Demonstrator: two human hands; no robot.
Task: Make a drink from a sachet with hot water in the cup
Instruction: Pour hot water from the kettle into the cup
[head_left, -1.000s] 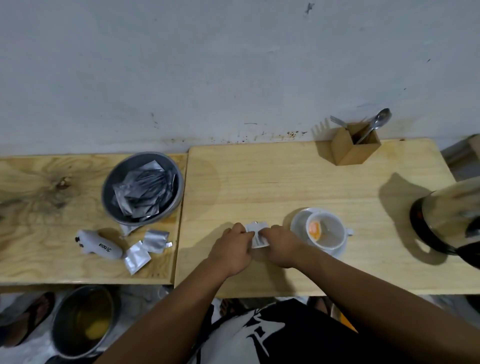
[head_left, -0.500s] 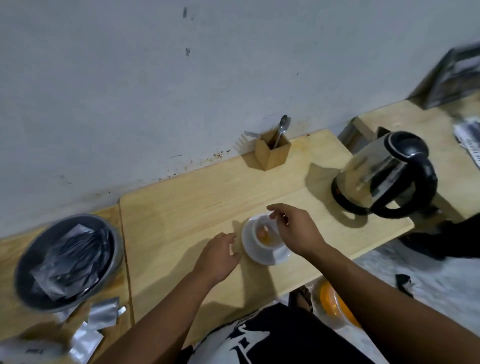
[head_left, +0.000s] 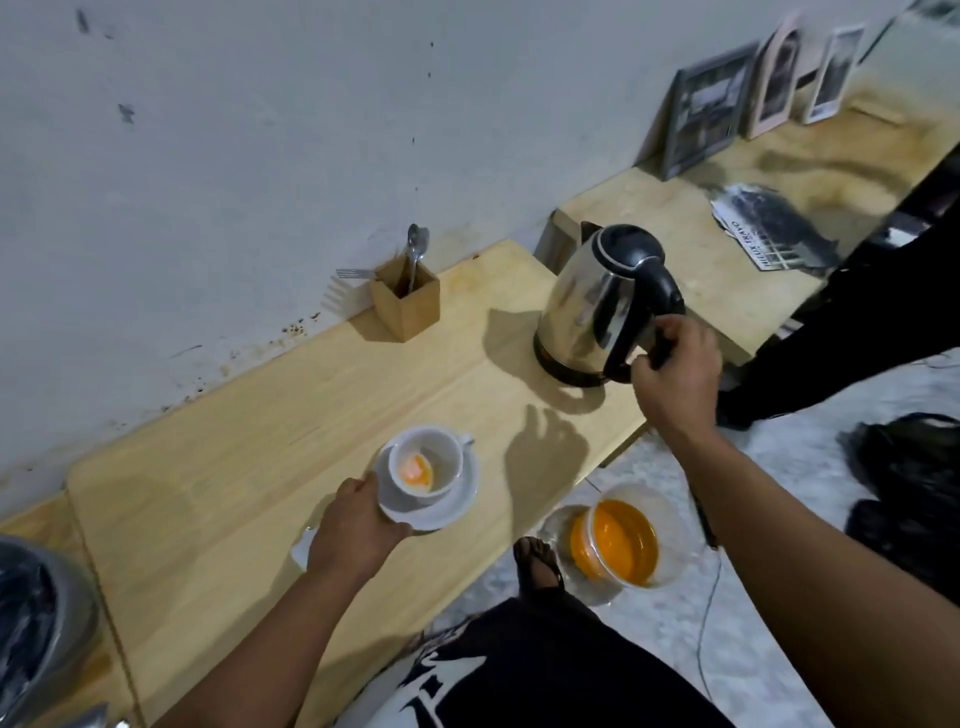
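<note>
A white cup (head_left: 441, 447) with orange powder inside stands on a white saucer (head_left: 457, 506) near the front of the wooden table (head_left: 249, 467). My left hand (head_left: 356, 530) grips the saucer's left rim. A scrap of white sachet (head_left: 301, 545) peeks out under that hand. A steel kettle (head_left: 587, 306) with a black lid and handle stands on its base at the table's right end. My right hand (head_left: 675, 369) is wrapped around the lower part of the kettle's handle.
A wooden holder (head_left: 408, 301) with a spoon and fork stands by the wall. A grey bowl (head_left: 36, 613) of sachets sits at far left. On the floor lies a clear tub (head_left: 613, 545) of orange liquid beside a sandalled foot. Picture frames (head_left: 711, 106) lean at the back right.
My right hand left the cup and reached right to grasp the kettle's handle. My left hand moved onto the saucer's rim. The view swung to the right.
</note>
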